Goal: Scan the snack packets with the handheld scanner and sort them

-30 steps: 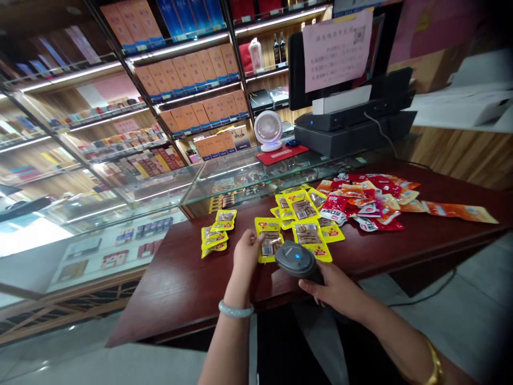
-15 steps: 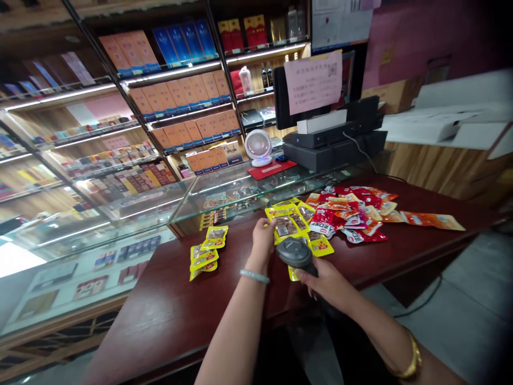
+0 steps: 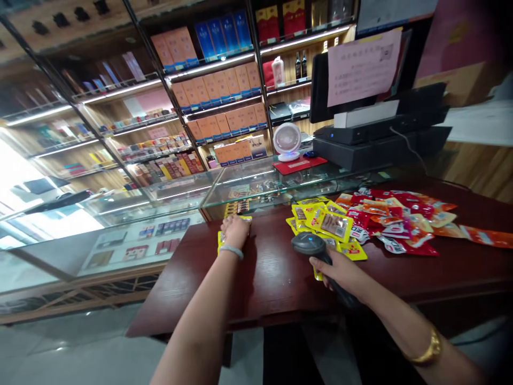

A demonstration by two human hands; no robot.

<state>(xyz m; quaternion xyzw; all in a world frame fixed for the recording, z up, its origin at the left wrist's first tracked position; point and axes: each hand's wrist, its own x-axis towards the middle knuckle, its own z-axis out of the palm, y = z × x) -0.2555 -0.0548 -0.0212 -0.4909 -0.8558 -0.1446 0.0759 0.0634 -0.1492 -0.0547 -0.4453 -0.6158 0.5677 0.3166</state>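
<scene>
My left hand (image 3: 235,231) lies over a small stack of yellow snack packets (image 3: 220,241) at the left of the dark red tabletop, fingers bent over them. It covers most of the stack; only yellow edges show. In my right hand (image 3: 339,272) is a black barcode scanner (image 3: 308,243), its head facing left, fingers wrapped round the handle. Just beyond the scanner sits a heap of yellow snack packets (image 3: 332,223). One more yellow packet (image 3: 318,275) is partly hidden under the scanner and my right hand.
Red and orange packets (image 3: 385,214) spread right of the yellow heap. Behind stand a glass display case (image 3: 248,187), a small white fan (image 3: 287,141) on a red mat (image 3: 298,165), and a monitor (image 3: 319,91) bearing a pink paper. Boxed goods fill the shelves.
My left hand has moved left from the yellow heap onto the small stack. A yellow packet now lies tilted on top of the heap. The view has turned left; my right hand keeps the scanner.
</scene>
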